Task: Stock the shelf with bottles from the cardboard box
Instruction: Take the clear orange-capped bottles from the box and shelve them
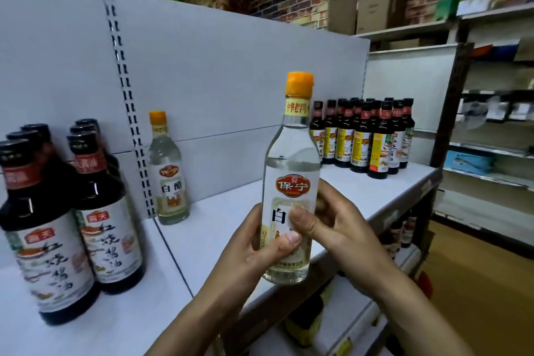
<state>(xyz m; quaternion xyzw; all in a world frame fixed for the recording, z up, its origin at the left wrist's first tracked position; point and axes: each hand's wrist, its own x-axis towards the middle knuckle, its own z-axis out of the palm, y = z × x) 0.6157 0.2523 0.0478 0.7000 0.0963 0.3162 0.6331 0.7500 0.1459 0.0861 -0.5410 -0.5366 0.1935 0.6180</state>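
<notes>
Dark sauce bottles (57, 225) stand left on the shelf (219, 228), one clear bottle (169, 170) behind. Left hand (257, 254) and right hand (335, 225) grip the held bottle (291, 176), long axis near vertical, orange cap up, over the shelf's near edge. Dark bottle group (367, 136) stands far right.

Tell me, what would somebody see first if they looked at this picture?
First, the clear bottle with the orange cap, held upright in the middle by the left hand and right hand. Then a matching bottle standing alone at the back of the white shelf, with dark bottles at the near left and a dark cluster far right.
</notes>
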